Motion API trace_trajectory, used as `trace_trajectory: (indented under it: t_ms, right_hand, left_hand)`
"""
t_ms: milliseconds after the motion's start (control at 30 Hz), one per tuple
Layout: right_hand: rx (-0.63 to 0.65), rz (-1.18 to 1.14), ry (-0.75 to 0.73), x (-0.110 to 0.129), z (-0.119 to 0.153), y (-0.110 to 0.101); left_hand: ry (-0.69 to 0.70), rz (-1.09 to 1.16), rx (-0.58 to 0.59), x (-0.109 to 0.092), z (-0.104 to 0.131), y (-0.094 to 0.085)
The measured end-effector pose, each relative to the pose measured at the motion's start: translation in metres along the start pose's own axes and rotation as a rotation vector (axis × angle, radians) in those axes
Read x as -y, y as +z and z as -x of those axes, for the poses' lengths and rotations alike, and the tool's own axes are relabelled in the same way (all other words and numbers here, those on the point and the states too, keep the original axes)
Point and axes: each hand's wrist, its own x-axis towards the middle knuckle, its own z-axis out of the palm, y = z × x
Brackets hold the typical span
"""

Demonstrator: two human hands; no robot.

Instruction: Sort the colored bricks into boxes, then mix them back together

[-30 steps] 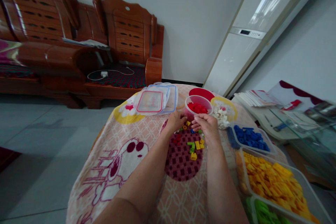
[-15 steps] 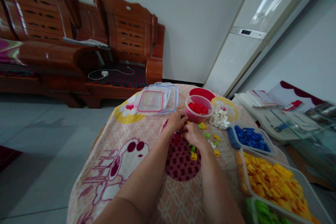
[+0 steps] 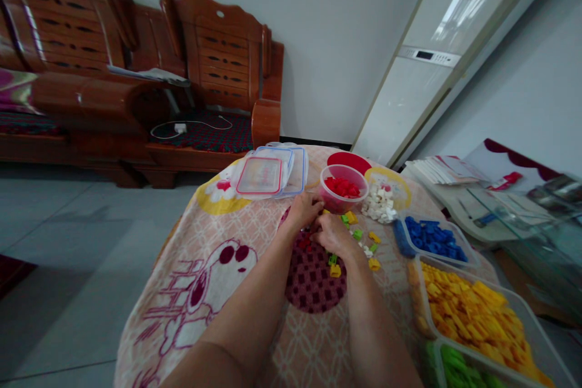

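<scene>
My left hand (image 3: 305, 209) and my right hand (image 3: 331, 230) are close together over the table, just in front of a round tub (image 3: 344, 189) of red pieces. Both have curled fingers, closed on something too small to make out. Small red pieces (image 3: 305, 241) lie on the dark red patch of the cloth under my hands. Around my right hand are loose yellow pieces (image 3: 335, 270), green pieces (image 3: 357, 234) and white pieces (image 3: 366, 250). A heap of white pieces (image 3: 381, 203) sits right of the tub.
Stacked clear lids (image 3: 260, 176) lie at the back left, a red lid (image 3: 349, 162) behind the tub. Along the right stand boxes of blue pieces (image 3: 434, 239), yellow pieces (image 3: 477, 315) and green pieces (image 3: 459, 368). A glass-topped stand (image 3: 522, 212) is beyond.
The view has shifted very slightly. My hands stay close together, with only a small movement of the right fingers.
</scene>
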Motion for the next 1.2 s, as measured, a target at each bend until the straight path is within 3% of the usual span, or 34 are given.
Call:
trace_trajectory:
  t_ms: [167,500,867,1200]
  right_hand:
    - [-0.101,-0.124,-0.028,-0.003,0.001,-0.003]
    - [-0.210,-0.739,0.137,-0.009,0.008,-0.014]
    - [-0.716,-1.212,0.115,-0.025,0.003,-0.026]
    - [-0.905,-1.308,0.108,-0.034,0.000,-0.024]
  left_hand:
    - [0.022,-0.007,-0.026,0.003,-0.001,0.002]
    - [0.046,-0.045,-0.016,-0.002,0.001,-0.002]
    - [0.071,-0.036,-0.002,0.002,-0.001,0.001]
    - [0.083,-0.008,0.010,0.005,-0.002,0.002]
